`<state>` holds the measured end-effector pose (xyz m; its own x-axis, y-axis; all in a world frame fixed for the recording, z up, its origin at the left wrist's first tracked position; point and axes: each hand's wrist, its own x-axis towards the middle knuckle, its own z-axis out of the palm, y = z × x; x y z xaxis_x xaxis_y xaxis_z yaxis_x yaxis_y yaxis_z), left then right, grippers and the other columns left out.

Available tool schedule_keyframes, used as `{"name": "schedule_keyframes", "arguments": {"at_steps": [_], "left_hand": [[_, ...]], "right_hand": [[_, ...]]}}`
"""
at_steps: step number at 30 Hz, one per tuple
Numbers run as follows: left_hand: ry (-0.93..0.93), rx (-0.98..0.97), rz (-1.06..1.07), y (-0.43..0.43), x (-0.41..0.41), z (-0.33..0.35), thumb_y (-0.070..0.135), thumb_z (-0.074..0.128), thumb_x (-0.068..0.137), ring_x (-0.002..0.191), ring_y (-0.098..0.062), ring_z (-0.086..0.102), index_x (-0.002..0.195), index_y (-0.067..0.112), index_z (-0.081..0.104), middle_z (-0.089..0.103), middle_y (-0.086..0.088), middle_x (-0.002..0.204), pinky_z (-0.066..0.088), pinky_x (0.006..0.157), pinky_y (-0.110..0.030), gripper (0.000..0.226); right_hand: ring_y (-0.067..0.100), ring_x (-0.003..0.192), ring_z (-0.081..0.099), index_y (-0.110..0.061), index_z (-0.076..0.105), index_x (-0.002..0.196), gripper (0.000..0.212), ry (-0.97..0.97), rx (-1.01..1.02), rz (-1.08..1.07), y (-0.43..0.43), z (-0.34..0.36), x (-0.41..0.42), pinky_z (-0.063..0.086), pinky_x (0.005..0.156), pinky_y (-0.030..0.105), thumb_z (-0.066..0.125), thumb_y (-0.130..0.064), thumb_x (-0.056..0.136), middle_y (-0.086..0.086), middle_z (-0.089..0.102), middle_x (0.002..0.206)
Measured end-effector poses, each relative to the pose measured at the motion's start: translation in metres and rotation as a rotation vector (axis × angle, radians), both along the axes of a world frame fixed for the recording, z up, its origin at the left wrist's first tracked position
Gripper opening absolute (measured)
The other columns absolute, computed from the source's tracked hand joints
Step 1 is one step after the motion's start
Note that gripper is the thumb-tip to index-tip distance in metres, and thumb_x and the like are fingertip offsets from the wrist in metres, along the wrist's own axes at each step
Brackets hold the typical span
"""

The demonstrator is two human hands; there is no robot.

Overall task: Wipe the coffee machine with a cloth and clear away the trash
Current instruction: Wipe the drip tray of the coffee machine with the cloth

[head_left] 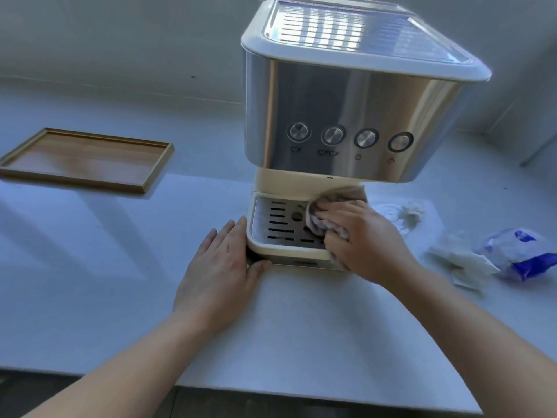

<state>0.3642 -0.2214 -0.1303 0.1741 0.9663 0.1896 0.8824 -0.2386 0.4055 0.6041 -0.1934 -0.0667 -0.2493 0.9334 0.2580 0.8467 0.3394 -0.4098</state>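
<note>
The machine stands at the far-middle of the counter, w/ its drip tray on the near side. The cloth lies bunched on the right part of that tray, and the right hand holds it, fingers curled round the wad and pressing it down. I think this is so the cloth can rub the metal grate and the right rim, where drips would land.

The left hand is flat and wide, holding nothing. Its fingers lie straight along the left side of the tray and the thumb sits at the near corner. That is prob. to stop the machine from sliding while the other hand rubs.

The trash is not cleared yet. It lies right of the machine: a clear round lid w/ a white scrap just beside it, then nearer and further right some crumpled paper touching a blue-and-white wrapper. A wood tray sits well apart on the left, out of the way.

Writing: 4 round buttons on the front have small pics under them, 1 cup, 2 cups, and 2 more too small to tell. There is a dark mark on the machine's near base and blue print on the wrapper, but I can't read either. No brand shows.
</note>
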Motion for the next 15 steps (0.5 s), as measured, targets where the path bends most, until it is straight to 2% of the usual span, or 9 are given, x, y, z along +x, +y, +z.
{"name": "schedule_keyframes", "arguments": {"at_steps": [1, 3, 4, 7, 9, 11, 13, 15], "left_hand": [[-0.007, 0.002, -0.003, 0.0, 0.001, 0.0, 0.059, 0.029, 0.094, 0.149, -0.006, 0.008, 0.154, 0.019, 0.006, 0.019, 0.006, 0.162, 0.0, 0.121, -0.027, 0.076], [-0.019, 0.002, -0.003, 0.0, 0.002, 0.0, 0.057, 0.031, 0.095, 0.149, -0.006, 0.008, 0.154, 0.019, 0.006, 0.019, 0.006, 0.162, -0.001, 0.121, -0.027, 0.075], [-0.023, 0.001, -0.002, 0.0, 0.002, 0.0, 0.056, 0.032, 0.095, 0.149, -0.006, 0.008, 0.155, 0.019, 0.007, 0.019, 0.005, 0.162, -0.001, 0.121, -0.027, 0.074], [-0.018, 0.007, -0.002, 0.0, 0.003, 0.0, 0.054, 0.033, 0.095, 0.149, -0.008, 0.009, 0.155, 0.017, 0.008, 0.02, 0.003, 0.162, -0.001, 0.12, -0.026, 0.075], [-0.021, 0.006, -0.007, 0.0, 0.003, 0.001, 0.055, 0.034, 0.094, 0.149, -0.009, 0.011, 0.155, 0.016, 0.01, 0.021, 0.002, 0.162, 0.001, 0.121, -0.028, 0.075], [-0.048, 0.002, -0.015, -0.001, 0.003, 0.003, 0.053, 0.041, 0.094, 0.148, -0.01, 0.015, 0.155, 0.018, 0.013, 0.023, 0.002, 0.161, 0.005, 0.121, -0.029, 0.076], [-0.121, -0.008, -0.026, -0.002, 0.001, 0.006, 0.048, 0.051, 0.09, 0.145, -0.01, 0.022, 0.154, 0.02, 0.017, 0.029, 0.003, 0.159, 0.01, 0.119, -0.027, 0.077], [-0.279, -0.082, 0.01, -0.003, -0.003, 0.013, 0.04, 0.058, 0.079, 0.141, -0.01, 0.028, 0.154, 0.024, 0.018, 0.033, 0.005, 0.156, 0.019, 0.113, -0.026, 0.086]], "right_hand": [[0.013, 0.118, 0.052, -0.019, 0.073, 0.109, 0.036, 0.025, -0.001, -0.097, -0.004, -0.002, 0.012, 0.041, 0.094, 0.019, 0.058, -0.015, 0.077, -0.01, 0.067, 0.123], [0.01, 0.111, 0.05, -0.016, 0.074, 0.1, 0.029, 0.046, 0.056, -0.18, -0.009, -0.006, 0.012, 0.028, 0.089, 0.003, 0.061, -0.006, 0.075, -0.009, 0.07, 0.112], [0.012, 0.104, 0.05, -0.014, 0.073, 0.09, 0.023, 0.018, 0.092, -0.179, -0.01, -0.007, 0.003, 0.028, 0.086, 0.003, 0.06, -0.005, 0.074, -0.006, 0.071, 0.103], [0.022, 0.097, 0.055, -0.021, 0.063, 0.077, 0.011, -0.027, 0.06, -0.176, -0.003, -0.006, -0.038, 0.041, 0.086, 0.031, 0.055, -0.015, 0.076, -0.006, 0.068, 0.094], [0.023, 0.093, 0.056, -0.024, 0.057, 0.072, 0.007, 0.024, 0.035, -0.136, 0.004, -0.004, -0.067, 0.043, 0.081, 0.039, 0.054, -0.02, 0.077, -0.007, 0.066, 0.09], [0.023, 0.095, 0.055, -0.018, 0.062, 0.079, 0.008, 0.052, 0.021, -0.085, 0.009, -0.004, -0.084, 0.044, 0.082, 0.04, 0.057, -0.023, 0.076, -0.006, 0.066, 0.093], [0.023, 0.105, 0.054, -0.016, 0.067, 0.101, 0.028, 0.085, -0.047, 0.0, 0.01, -0.002, -0.084, 0.044, 0.091, 0.041, 0.062, -0.027, 0.076, -0.004, 0.067, 0.106], [0.022, 0.121, 0.05, -0.018, 0.061, 0.122, 0.053, 0.083, -0.058, 0.102, 0.005, -0.002, -0.066, 0.037, 0.107, 0.042, 0.07, -0.039, 0.075, -0.003, 0.061, 0.127]]}}
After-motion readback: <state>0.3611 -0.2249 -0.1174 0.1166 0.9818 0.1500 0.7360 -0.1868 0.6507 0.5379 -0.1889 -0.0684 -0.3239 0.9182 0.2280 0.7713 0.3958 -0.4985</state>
